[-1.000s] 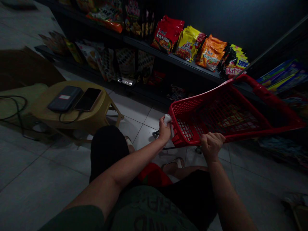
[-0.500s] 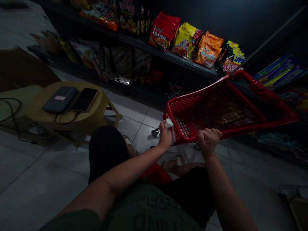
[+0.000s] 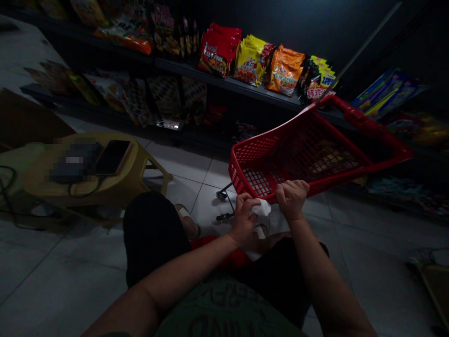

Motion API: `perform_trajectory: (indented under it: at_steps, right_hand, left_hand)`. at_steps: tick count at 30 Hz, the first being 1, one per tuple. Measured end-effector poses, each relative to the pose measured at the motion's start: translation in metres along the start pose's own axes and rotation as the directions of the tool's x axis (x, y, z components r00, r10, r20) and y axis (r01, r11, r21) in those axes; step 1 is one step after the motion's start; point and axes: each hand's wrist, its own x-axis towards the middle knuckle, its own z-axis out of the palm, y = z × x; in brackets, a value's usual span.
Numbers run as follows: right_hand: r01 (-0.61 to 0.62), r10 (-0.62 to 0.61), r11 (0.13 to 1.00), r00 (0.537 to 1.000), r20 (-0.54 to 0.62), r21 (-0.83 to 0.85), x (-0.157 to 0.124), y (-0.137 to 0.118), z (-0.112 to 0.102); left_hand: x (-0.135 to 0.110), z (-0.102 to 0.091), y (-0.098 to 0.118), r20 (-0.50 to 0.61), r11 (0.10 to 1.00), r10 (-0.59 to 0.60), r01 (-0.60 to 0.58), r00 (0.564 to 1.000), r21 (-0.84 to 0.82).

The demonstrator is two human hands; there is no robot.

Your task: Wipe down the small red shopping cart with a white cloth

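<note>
A red plastic shopping cart (image 3: 242, 180) stands tilted across the view in front of me, its grid basket facing up and its handle toward the upper right. My right hand (image 3: 292, 196) is closed around the near rim of the basket. In my left hand (image 3: 245, 217) is a crumpled white cloth (image 3: 261, 207), gripped close to the basket's near corner. Whether the cloth touches the cart there, I cannot tell. Dark wheels show under the cart's left end.
A shelf (image 3: 224, 82) ahead holds red, yellow and orange noodle packets (image 3: 286, 70). On the left, a yellow stool (image 3: 140, 154) carries a phone (image 3: 114, 157) and a blurred dark device with a cable. Tiled floor (image 3: 189, 173) lies between.
My left hand has moved with the cloth from the basket's left end round to its near side. My right hand keeps its grip on the rim. The whole view has shifted slightly.
</note>
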Motion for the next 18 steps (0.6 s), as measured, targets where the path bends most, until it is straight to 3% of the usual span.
perform_trajectory:
  at_steps: [8,15,18]
  right_hand:
    - [0.005,-0.005,0.999,1.000,0.005,-0.052,0.010,-0.024,0.004]
    - [0.028,-0.026,0.998,0.999,0.039,-0.058,0.016,-0.048,0.002]
    - [0.021,-0.019,0.999,0.999,0.048,-0.041,0.022,-0.063,0.004]
  left_hand:
    - [-0.007,-0.018,-0.058,-0.136,0.979,-0.165,0.179,0.977,0.098]
    - [0.006,-0.039,-0.041,-0.184,0.985,-0.117,0.138,0.976,0.107]
    - [0.009,-0.051,-0.052,-0.244,0.978,-0.145,0.175,0.959,0.109]
